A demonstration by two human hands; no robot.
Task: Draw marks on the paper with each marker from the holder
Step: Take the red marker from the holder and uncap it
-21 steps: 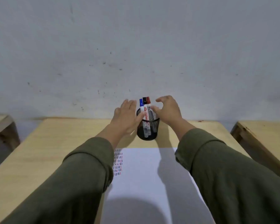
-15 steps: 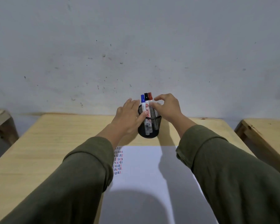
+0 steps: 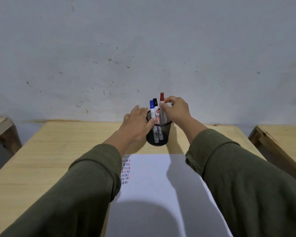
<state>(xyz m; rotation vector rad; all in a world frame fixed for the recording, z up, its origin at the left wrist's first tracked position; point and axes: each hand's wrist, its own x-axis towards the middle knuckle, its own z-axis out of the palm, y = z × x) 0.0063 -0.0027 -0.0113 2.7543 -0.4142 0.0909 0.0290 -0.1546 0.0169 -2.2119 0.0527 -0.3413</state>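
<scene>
Since the earlier frame the red-capped white marker (image 3: 161, 106) has risen, so its cap now stands clearly higher than the caps of the other two, with its lower barrel still inside the round black wire-mesh holder (image 3: 158, 134); the right hand (image 3: 176, 111) pinches its upper barrel between thumb and fingertips just below the cap. Beside it, the blue-capped white marker (image 3: 151, 110) and the black-capped white marker (image 3: 155, 108) stand upright in the holder, close together. On the holder's left side the left hand (image 3: 137, 124) rests against the mesh with fingers extended and the thumb lying across the front near the rim, bracing it more than gripping it. Holder and markers sit at the far middle of the light wooden table (image 3: 58, 151), near the grey, speckled wall (image 3: 143, 48). Nearer the person lies the white sheet of paper (image 3: 152, 177), apart from the holder, with rows of short blue, black and red strokes (image 3: 126, 170) at its upper left, partly hidden by the left olive-green sleeve (image 3: 79, 194)
</scene>
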